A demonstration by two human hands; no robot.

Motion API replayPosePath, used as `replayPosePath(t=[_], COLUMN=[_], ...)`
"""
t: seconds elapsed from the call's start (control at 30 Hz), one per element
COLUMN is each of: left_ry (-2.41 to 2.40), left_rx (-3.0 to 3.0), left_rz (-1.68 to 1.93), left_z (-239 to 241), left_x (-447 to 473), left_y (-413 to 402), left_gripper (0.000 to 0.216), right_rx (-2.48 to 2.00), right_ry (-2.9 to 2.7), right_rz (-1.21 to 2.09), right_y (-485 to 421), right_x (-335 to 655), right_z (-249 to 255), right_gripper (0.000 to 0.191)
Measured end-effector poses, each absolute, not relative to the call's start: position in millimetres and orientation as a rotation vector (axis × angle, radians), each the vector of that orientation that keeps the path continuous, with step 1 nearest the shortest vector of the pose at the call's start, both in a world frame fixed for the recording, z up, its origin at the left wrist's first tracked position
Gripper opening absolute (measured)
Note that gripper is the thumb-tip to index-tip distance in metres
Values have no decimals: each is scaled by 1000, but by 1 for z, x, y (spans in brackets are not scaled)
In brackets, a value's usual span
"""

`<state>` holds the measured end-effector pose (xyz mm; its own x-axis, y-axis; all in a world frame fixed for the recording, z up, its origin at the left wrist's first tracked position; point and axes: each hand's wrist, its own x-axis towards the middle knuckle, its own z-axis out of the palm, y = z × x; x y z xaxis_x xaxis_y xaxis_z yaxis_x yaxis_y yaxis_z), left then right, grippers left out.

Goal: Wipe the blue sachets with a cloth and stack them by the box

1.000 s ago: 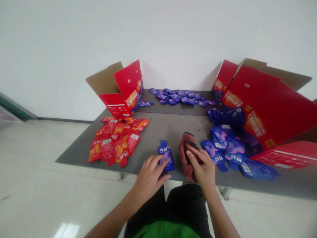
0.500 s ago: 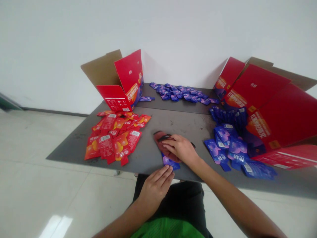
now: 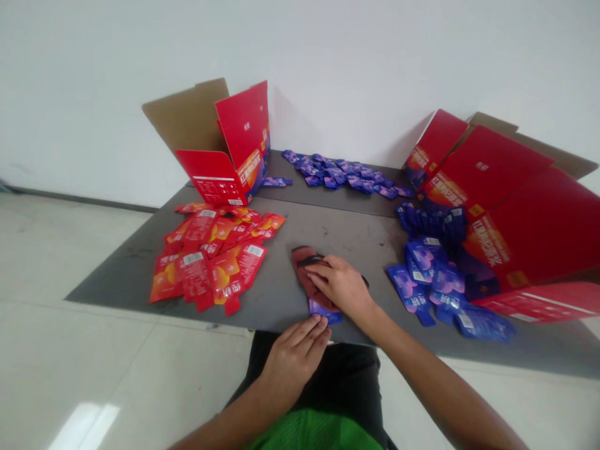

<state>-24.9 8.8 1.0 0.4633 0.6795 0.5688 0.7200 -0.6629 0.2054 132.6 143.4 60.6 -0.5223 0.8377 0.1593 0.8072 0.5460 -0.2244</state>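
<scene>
Near the table's front edge a blue-purple sachet (image 3: 326, 313) lies flat, its upper part covered by a reddish-brown cloth (image 3: 307, 277) with black edging. My right hand (image 3: 344, 282) is bent over that cloth and presses it down, the fingertips gripping its folds. Just below, my left hand (image 3: 300, 350) rests with its fingers stretched out, tips touching the lower edge of the sachet. To the left lies a spread of red-orange sachets (image 3: 213, 256). Several blue sachets (image 3: 424, 272) are heaped to the right of my right hand.
An open red carton (image 3: 210, 175) stands at the back left. More open red cartons (image 3: 506, 187) stand on the right, behind the blue heap. Along the back of the grey table (image 3: 328, 225) runs a pile of blue sachets (image 3: 347, 174), close to the white wall (image 3: 347, 75).
The view has tilted and shifted slightly. Both hands, the cloth and the sachet under them stay in nearly the same place.
</scene>
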Motion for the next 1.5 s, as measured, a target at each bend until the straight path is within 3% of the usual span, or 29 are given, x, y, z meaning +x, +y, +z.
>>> replayPosePath(t=[0.17, 0.3, 0.43, 0.57, 0.67, 0.8, 0.93, 1.07, 1.2, 1.33, 1.5], left_ry=[-1306, -1350, -1310, -1336, -1356, -1379, -1323, -1332, -1362, -1414, -1316], left_rx=[-2605, -2643, -2636, -2649, -2624, -2623, -2623, -2620, -2608, -2622, -2630], left_rz=[-985, -992, -990, -902, -937, -1041, -1030, -1028, -1109, -1146, -1089], left_z=[-2, -7, -5, -6, -8, -7, -3, -4, -6, -6, -4], left_x=[-24, -23, -25, -25, -23, -21, -22, -22, -19, -19, -20], left_y=[8, 8, 9, 8, 8, 9, 10, 9, 8, 9, 10], left_gripper=[34, 31, 36, 37, 35, 31, 34, 37, 37, 35, 37], right_rx=[-1391, -1341, -1449, -1514, -1424, -1381, -1485, -1525, -1407, -1396, -1532], right_ry=[-2401, -2524, -2503, -2438, -2422, -2545, -2477, -2386, -2361, -2459, -2357], right_rz=[68, 196, 210, 92, 84, 189, 200, 118, 145, 260, 238], right_y=[137, 93, 126, 159, 129, 92, 134, 168, 121, 89, 149], right_x=[136, 141, 134, 130, 137, 143, 135, 132, 144, 146, 130], right_z=[90, 78, 59, 80, 93, 76, 60, 80, 89, 63, 56], right_gripper=[29, 24, 24, 27, 27, 22, 24, 26, 25, 21, 24])
